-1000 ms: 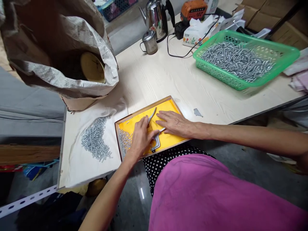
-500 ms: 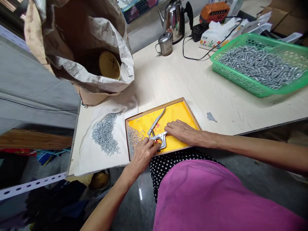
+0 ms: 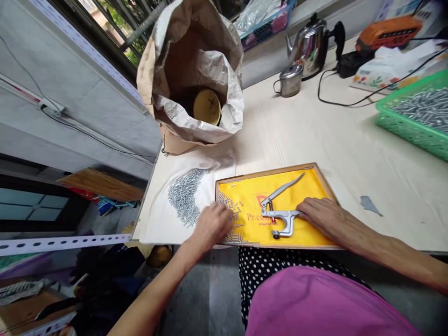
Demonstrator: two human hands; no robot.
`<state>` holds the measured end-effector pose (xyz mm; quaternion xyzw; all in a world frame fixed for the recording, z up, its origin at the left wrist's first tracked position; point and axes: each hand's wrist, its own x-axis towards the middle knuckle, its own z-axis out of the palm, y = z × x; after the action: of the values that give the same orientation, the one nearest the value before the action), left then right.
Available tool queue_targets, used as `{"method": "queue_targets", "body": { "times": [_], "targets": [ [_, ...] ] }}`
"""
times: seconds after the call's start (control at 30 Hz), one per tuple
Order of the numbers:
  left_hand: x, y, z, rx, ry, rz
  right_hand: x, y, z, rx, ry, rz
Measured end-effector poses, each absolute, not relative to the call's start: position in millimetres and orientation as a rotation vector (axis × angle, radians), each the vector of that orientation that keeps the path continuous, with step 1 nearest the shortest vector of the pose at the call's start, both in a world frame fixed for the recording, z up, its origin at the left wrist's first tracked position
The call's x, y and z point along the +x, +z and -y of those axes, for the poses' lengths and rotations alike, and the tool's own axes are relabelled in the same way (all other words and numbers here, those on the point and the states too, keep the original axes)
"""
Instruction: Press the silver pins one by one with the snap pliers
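Observation:
My right hand (image 3: pixel 319 218) grips one handle of the silver snap fastener pliers (image 3: pixel 287 219). The pliers lie over a shallow tray (image 3: pixel 269 171) with a yellow lining, their other handle spread away and the spring showing. At the tray's left end, my left hand (image 3: pixel 214 225) is bunched over loose small metal pins (image 3: pixel 235 235). Its fingertips point down among them, and whatever they pinch is hidden. Left of the tray, a heap of similar pins (image 3: pixel 185 193) lies on a white cloth (image 3: pixel 154 221).
A large paper sack (image 3: pixel 231 109) with a yellow round container (image 3: pixel 206 107) inside stands at the back left. Farther right are a metal cup (image 3: pixel 290 81), a kettle (image 3: pixel 310 49) and a green basket (image 3: pixel 402 126) of metal pieces. A grey scrap (image 3: pixel 371 204) lies right of the tray.
My left hand has left the pliers' jaw and moved left to the loose pins. My right hand still holds the pliers' handle. The camera view has swung left.

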<state>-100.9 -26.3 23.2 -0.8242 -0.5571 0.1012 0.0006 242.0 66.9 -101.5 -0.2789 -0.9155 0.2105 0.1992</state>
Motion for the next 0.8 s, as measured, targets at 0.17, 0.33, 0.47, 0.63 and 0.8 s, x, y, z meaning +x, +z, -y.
{"method": "queue_targets", "body": {
  "times": [0.17,0.33,0.47,0.63,0.8],
  "targets": [
    [-180.5,19.6,-17.7,-1.943,0.206,2.195,239.5,-104.5,-62.4,-0.764,0.593,2.542],
    [-228.6,-1.5,-62.8,-1.954,0.205,2.222,238.7,-102.7,-60.2,-0.806,0.618,2.516],
    [-237.9,-20.8,-81.5,-2.061,0.233,2.301,235.3,-101.1,-60.1,-0.864,0.6,2.502],
    [-232.8,-33.3,-59.7,-2.11,0.261,2.311,234.1,-98.6,-59.9,-0.884,0.594,2.5],
    [-214.6,-19.8,-15.7,-2.207,0.248,2.175,236.1,-94.5,-59.7,-0.866,0.636,2.513]
  ]
}}
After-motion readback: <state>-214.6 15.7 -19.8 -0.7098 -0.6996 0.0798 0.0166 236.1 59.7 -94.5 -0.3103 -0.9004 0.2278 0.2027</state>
